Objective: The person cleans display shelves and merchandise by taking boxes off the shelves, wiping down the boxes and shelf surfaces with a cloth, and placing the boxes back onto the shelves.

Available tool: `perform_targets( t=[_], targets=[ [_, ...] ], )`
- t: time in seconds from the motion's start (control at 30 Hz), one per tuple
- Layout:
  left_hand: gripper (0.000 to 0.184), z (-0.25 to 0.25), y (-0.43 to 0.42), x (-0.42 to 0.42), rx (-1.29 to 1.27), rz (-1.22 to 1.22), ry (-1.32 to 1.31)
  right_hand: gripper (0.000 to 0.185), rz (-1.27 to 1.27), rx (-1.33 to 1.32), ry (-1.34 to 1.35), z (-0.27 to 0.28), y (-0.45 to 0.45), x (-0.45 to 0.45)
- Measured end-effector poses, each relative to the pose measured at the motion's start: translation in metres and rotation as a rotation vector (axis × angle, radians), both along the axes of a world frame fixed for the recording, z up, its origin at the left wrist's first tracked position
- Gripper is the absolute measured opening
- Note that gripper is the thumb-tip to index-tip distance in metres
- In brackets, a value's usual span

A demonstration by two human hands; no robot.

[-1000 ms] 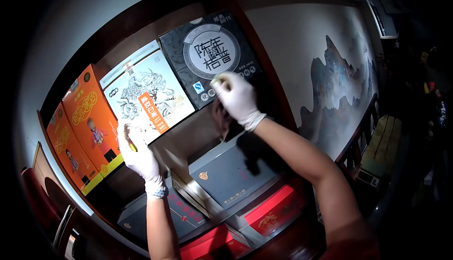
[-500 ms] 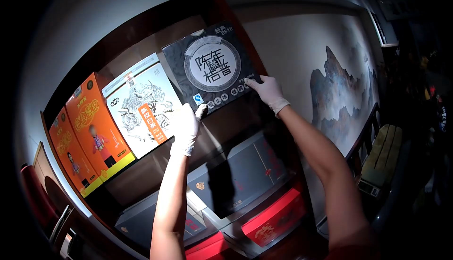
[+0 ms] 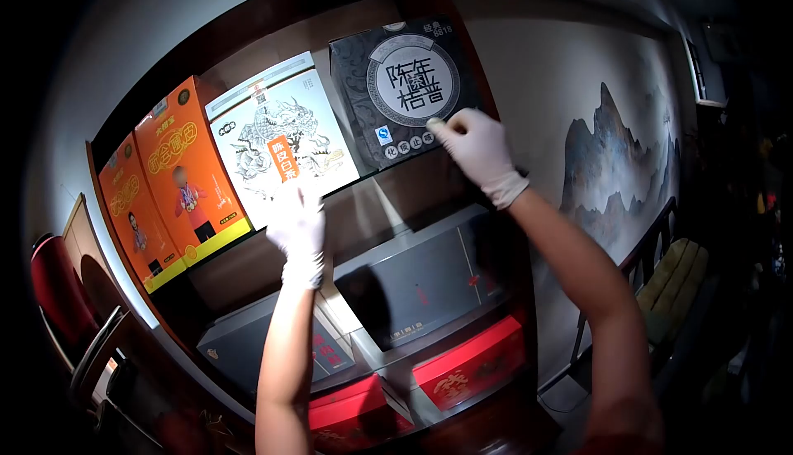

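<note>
On the upper shelf stands a black box (image 3: 368, 100) with a round white emblem and Chinese lettering. My right hand (image 3: 483, 153), in a white glove, is in front of its lower right corner. Its fingers are curled in, the thumb tip by the box face; whether it touches I cannot tell. My left hand (image 3: 297, 228), gloved too, is at the lower edge of a white box (image 3: 330, 153) with a line drawing and an orange label. Its fingers point up, partly washed out by the light, and appear apart with nothing held.
Orange boxes (image 3: 219, 199) stand left of the white one. Below are long grey boxes (image 3: 421, 269) and red boxes (image 3: 471, 360). A mountain mural (image 3: 611, 157) covers the wall at right, beside a seat with a green cushion (image 3: 677, 277).
My right hand has curled its fingers and come away from the black box's right edge. My left hand has left that box and moved down left to the white box. The view has shifted.
</note>
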State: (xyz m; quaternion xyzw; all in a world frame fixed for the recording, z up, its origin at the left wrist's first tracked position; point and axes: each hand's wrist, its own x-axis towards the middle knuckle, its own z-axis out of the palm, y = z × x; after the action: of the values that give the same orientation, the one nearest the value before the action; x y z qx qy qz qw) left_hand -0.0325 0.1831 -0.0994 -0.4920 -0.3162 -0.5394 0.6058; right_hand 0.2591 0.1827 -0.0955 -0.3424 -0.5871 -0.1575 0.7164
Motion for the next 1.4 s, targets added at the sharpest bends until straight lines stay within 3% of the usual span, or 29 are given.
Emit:
perform_targets(
  t=[0.07,0.13,0.17,0.27,0.37,0.4,0.5,0.63,0.67,0.77,0.93,1.07,1.23,1.27,1.37,1.4],
  targets=[
    [0.026,-0.009,-0.021,-0.038,-0.355,-0.11,-0.447,0.034,0.368,-0.051,-0.079,-0.011,-0.015,-0.045],
    [0.039,-0.009,-0.016,-0.081,-0.454,0.043,-0.498,0.069,0.172,-0.061,-0.239,-0.013,-0.008,-0.09],
    [0.049,-0.005,-0.015,-0.095,-0.539,0.165,-0.514,0.086,0.188,-0.331,-0.289,-0.011,-0.01,-0.104],
    [0.068,0.0,0.003,-0.126,-0.644,0.419,-0.319,0.094,0.271,-0.625,-0.168,0.006,-0.01,-0.136],
    [0.074,0.02,-0.015,-0.113,-0.938,0.07,-0.354,0.067,0.187,-0.567,-0.049,0.004,0.03,-0.154],
    [0.076,0.022,-0.011,-0.117,-0.919,0.074,-0.328,0.038,-0.002,-0.351,-0.385,-0.003,0.08,-0.163],
    [0.077,0.031,-0.006,-0.123,-1.023,-0.057,-0.312,0.025,-0.028,-0.318,-0.364,0.0,0.069,-0.168],
    [0.069,0.019,-0.02,-0.124,-0.862,-0.135,-0.342,0.025,-0.029,-0.151,-0.189,-0.012,0.018,-0.168],
    [0.064,0.016,-0.01,-0.131,-0.78,-0.029,-0.309,0.026,0.04,-0.329,-0.094,-0.008,0.004,-0.165],
    [0.062,0.012,-0.014,-0.122,-0.767,-0.197,-0.341,0.027,0.095,-0.27,-0.058,-0.014,0.02,-0.16],
    [0.054,0.022,0.001,-0.13,-0.79,0.145,-0.159,0.026,-0.266,-0.28,-0.352,0.0,0.009,-0.147],
    [0.041,0.022,0.014,-0.13,-0.684,0.241,-0.118,0.022,-0.242,-0.294,-0.445,0.009,0.026,-0.147],
    [0.026,0.026,0.018,-0.127,-0.617,0.405,-0.14,0.031,-0.231,-0.309,-0.457,0.016,0.028,-0.146],
    [0.026,0.027,0.01,-0.123,-0.636,0.405,-0.137,0.031,-0.207,-0.311,-0.446,0.012,0.021,-0.143],
    [0.046,0.028,-0.017,-0.1,-0.626,0.372,-0.195,0.041,-0.172,-0.454,-0.333,-0.003,-0.015,-0.113],
    [0.055,0.029,-0.014,-0.101,-0.646,0.22,-0.218,0.041,-0.168,-0.433,-0.207,-0.012,-0.012,-0.093]
  ],
)
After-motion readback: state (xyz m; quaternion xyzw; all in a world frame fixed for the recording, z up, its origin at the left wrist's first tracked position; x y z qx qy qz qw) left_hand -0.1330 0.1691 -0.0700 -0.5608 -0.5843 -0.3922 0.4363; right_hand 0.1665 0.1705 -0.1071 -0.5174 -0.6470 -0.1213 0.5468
